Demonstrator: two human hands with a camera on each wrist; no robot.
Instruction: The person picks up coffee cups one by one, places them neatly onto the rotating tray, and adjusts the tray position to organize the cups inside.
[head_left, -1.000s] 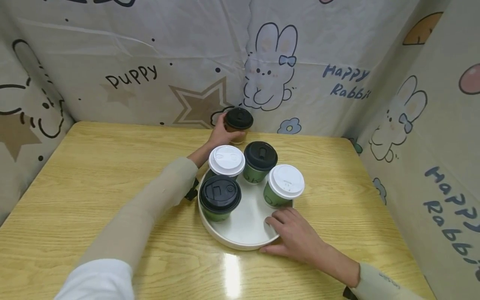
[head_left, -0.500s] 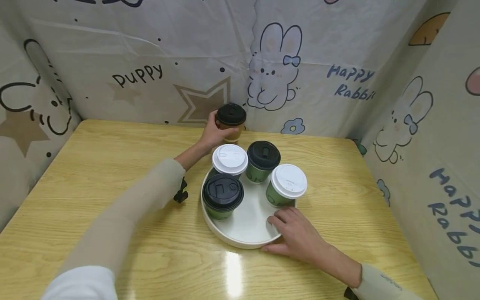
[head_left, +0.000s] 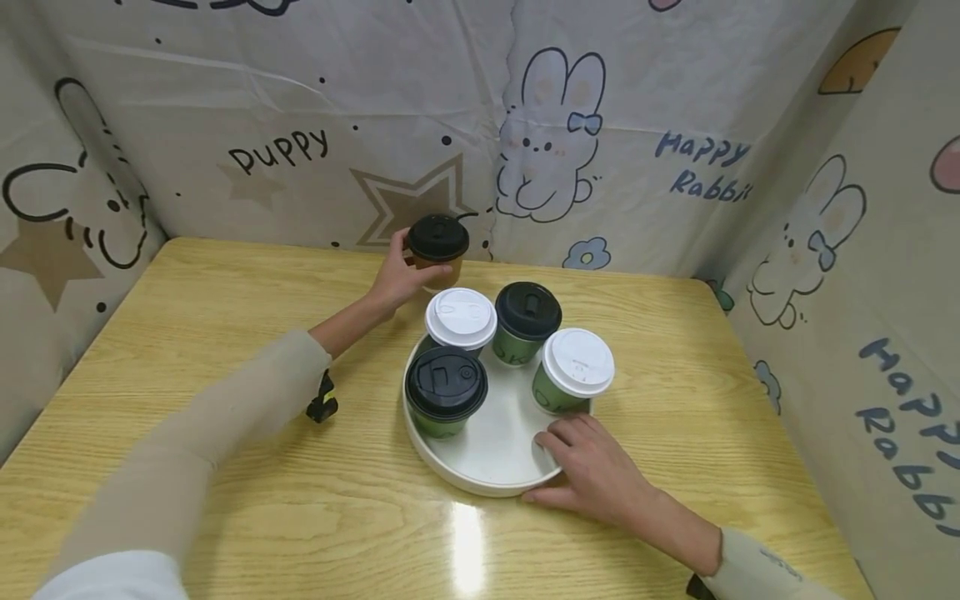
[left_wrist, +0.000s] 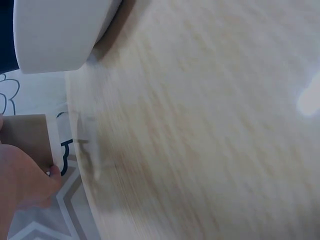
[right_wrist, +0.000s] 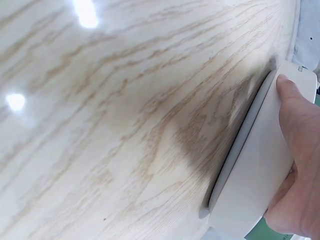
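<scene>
My left hand [head_left: 396, 277] grips a brown paper coffee cup [head_left: 438, 273] with a black lid, upright behind the left part of a round white tray [head_left: 495, 475]. In the left wrist view, a gap shows between the base of this cup [left_wrist: 27, 137] and the table. My right hand [head_left: 592, 471] holds the tray's front right rim, thumb outside and fingers over the inner side. On the tray stand green paper cups: two with white lids, rear left [head_left: 461, 319] and right [head_left: 576, 367], and two with black lids, rear [head_left: 527, 315] and front left [head_left: 446, 387].
The wooden table [head_left: 262, 467] reaches back to a cloth wall [head_left: 375, 100] printed with rabbits, stars and lettering. Another printed cloth [head_left: 885, 275] closes the right side. Light glares off the tabletop in front of the tray.
My left hand has carried the brown cup leftward along the back of the table, away from the rear black-lidded cup. My right hand and the tray stay in place.
</scene>
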